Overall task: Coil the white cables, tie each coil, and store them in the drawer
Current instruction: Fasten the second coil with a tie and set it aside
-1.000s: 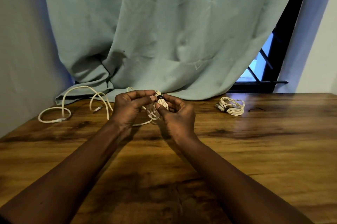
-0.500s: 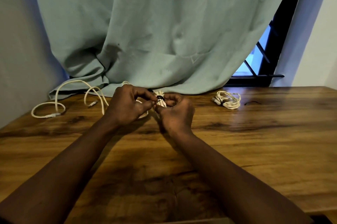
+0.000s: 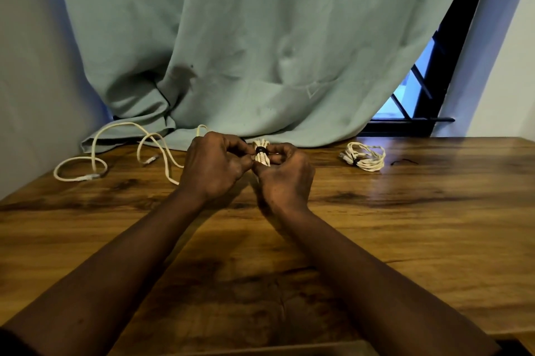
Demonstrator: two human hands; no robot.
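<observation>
A small coil of white cable (image 3: 262, 156) with a black tie around its middle sits between my two hands, just above the wooden table (image 3: 405, 225). My left hand (image 3: 215, 167) pinches at the tie from the left. My right hand (image 3: 285, 177) grips the coil from the right and below. A second white coil (image 3: 365, 156), tied with a black band, lies on the table to the right. A loose white cable (image 3: 95, 158) sprawls in loops at the back left.
A short black tie (image 3: 404, 162) lies on the table right of the tied coil. A green curtain (image 3: 260, 51) hangs behind and drapes onto the table's back edge. A window (image 3: 414, 95) shows at the right. No drawer is in view.
My hands have closed in tighter around the coil and the black tie. The view has shifted slightly; the other cables lie unmoved.
</observation>
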